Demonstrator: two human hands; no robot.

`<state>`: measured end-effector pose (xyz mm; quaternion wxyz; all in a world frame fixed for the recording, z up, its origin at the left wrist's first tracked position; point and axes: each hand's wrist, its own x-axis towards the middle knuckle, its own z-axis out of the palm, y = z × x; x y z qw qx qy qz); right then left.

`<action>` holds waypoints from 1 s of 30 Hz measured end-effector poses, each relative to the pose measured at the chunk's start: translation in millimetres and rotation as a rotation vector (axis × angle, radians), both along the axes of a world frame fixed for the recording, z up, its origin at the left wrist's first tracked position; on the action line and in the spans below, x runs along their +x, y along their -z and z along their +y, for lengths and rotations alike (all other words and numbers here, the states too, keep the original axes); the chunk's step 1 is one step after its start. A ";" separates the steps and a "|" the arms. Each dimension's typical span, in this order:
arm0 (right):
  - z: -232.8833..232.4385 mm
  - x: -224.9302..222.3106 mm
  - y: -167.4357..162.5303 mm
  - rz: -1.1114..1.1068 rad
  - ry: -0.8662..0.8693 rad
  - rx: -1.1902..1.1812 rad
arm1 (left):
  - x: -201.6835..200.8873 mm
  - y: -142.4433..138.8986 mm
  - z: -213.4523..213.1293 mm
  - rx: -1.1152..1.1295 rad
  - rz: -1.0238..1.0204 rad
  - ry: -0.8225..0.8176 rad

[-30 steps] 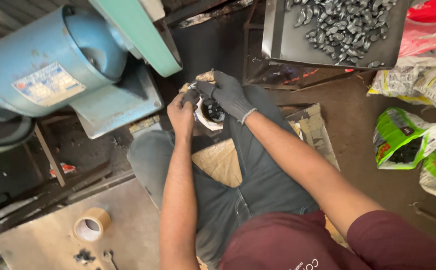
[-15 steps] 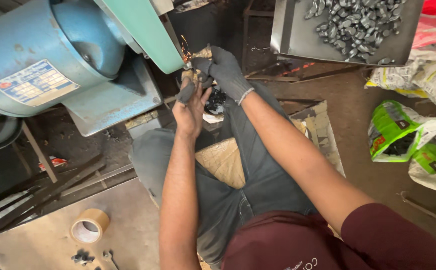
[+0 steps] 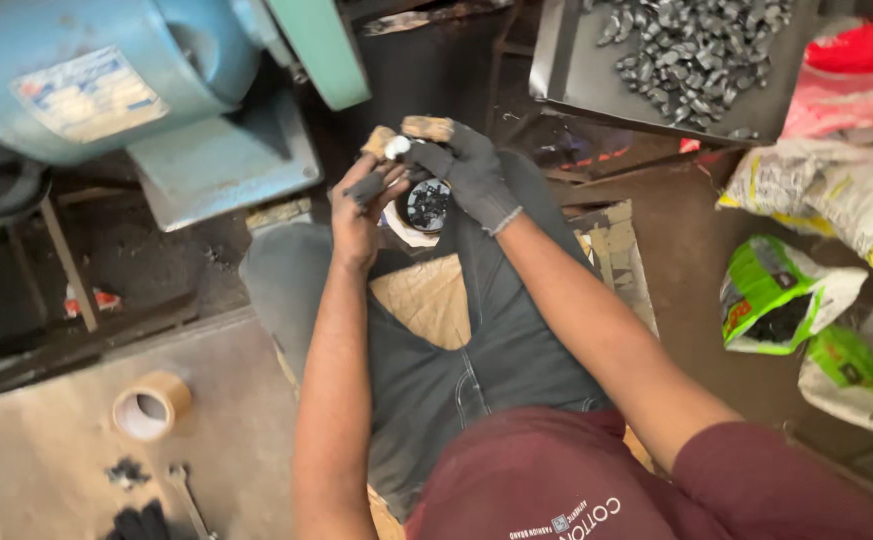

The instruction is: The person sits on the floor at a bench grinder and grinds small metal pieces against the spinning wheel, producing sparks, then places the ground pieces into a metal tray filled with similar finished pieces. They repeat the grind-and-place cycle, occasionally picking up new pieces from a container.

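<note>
Between the knees, just below the blue machine [image 3: 107, 90], both hands are meeting over a small metal part [image 3: 397, 147]. The left hand [image 3: 362, 205], bare, is curling its fingers around the lower end of the part, while the right hand [image 3: 472, 175], in a dark glove, is pinching the upper end at the fingertips; the part itself is mostly hidden, only a pale tip showing. Under the hands, a small bowl [image 3: 425, 205] of dark pieces is sitting on the lap, resting on a brown cloth [image 3: 427, 300].

By the look of it, the step in hand is the gripping and lining-up of one piece close to the green guard [image 3: 322, 50] of the machine, the hands being apart from it for now. The next move is calling for a firm two-handed hold and a steady angle, with fingers kept back from the machine.

Off to the right, a tray [image 3: 567, 60] of grey pieces is standing above the bags [image 3: 787, 300]; a tape roll [image 3: 152, 405] is lying on the floor at left.
</note>
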<state>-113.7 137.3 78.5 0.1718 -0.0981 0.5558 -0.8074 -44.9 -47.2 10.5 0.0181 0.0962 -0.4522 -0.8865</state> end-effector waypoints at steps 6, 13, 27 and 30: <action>18.3 24.8 5.5 -0.031 0.005 0.059 | 14.5 -19.6 11.1 -0.046 -0.015 0.012; 19.7 25.1 3.0 -0.039 0.005 0.018 | 21.0 -31.1 19.1 0.009 -0.040 0.001; 7.1 28.7 -0.3 0.685 0.025 0.724 | 9.2 -21.9 13.5 -0.205 -0.046 -0.217; 8.1 26.7 4.9 0.579 -0.046 0.824 | 10.8 -24.4 15.3 -0.312 -0.010 -0.183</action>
